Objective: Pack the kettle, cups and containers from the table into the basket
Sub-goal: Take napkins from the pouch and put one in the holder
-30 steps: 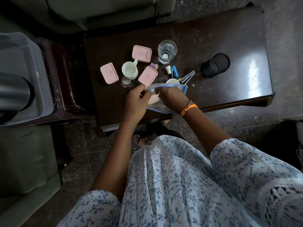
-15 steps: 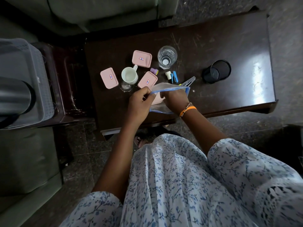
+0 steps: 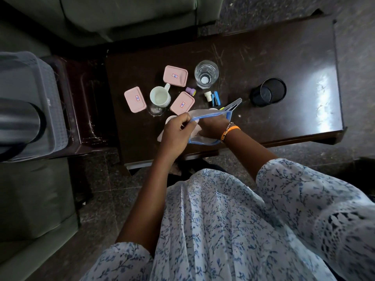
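My left hand (image 3: pixel 176 133) pinches the blue-edged mouth of a clear zip pouch (image 3: pixel 210 114) at the table's near edge. My right hand (image 3: pixel 211 127) reaches into the pouch, its fingers hidden. Three pink lidded containers (image 3: pixel 175 76) (image 3: pixel 135 99) (image 3: pixel 182 103) lie beyond the hands around a white mug (image 3: pixel 160 96). A clear glass (image 3: pixel 206 74) stands behind them. A grey basket (image 3: pixel 34 92) sits far left on a side table, with a steel kettle (image 3: pixel 18 122) in it.
A black mesh cup (image 3: pixel 267 92) stands right of the pouch on the dark table (image 3: pixel 294 57). A purple cap (image 3: pixel 190 91), a white cap (image 3: pixel 208 96), a blue clip (image 3: pixel 215 98) and metal tongs (image 3: pixel 234 104) lie mid-table. A green sofa (image 3: pixel 132 15) is behind.
Both hands stay on the pouch and have drawn slightly toward the table's near edge. My right hand sits deeper in it. A white round edge now shows beside my left hand.
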{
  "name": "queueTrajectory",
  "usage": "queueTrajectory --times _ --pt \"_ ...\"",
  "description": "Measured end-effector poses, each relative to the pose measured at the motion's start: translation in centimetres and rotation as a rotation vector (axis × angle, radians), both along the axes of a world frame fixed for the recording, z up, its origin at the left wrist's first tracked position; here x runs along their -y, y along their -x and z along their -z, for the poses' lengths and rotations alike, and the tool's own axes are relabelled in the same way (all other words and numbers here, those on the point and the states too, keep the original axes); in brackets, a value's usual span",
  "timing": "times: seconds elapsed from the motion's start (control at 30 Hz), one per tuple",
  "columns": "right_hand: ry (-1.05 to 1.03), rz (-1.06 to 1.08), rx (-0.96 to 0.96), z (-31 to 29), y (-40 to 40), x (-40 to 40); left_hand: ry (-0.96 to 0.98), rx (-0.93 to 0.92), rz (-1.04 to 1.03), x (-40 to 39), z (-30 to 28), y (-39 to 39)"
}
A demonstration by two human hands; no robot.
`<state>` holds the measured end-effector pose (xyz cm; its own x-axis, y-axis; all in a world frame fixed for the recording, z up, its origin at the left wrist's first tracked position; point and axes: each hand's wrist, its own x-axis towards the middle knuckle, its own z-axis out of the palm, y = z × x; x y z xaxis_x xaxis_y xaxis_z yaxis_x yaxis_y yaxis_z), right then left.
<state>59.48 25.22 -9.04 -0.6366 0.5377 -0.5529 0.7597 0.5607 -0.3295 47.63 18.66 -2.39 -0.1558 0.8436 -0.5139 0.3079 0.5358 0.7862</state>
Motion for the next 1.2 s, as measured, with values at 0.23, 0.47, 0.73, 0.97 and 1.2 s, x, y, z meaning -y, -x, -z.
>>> queueTrajectory --times 0.23,0.47,0.73,0.97,1.2 --pt "0.082 0.002 -0.002 1.1 0.4 -0.2 0.003 -0.012 0.02 0.4 0.1 0.6" --pt "0.135 -0.034 0.08 0.9 0.6 0.1 -0.02 0.014 0.017 0.5 0.4 1.4" --pt "-0.065 -0.236 0.034 0.4 1.9 0.8 -0.013 0.067 -0.028 0.6 0.5 2.5" --pt "-0.006 -0.392 -0.038 1.1 3.9 0.3 0.025 0.161 -0.121 0.6 0.1 3.8" --pt "0.058 -0.549 0.145 1.7 5.0 0.4 0.023 0.164 -0.097 1.0 0.3 4.9"
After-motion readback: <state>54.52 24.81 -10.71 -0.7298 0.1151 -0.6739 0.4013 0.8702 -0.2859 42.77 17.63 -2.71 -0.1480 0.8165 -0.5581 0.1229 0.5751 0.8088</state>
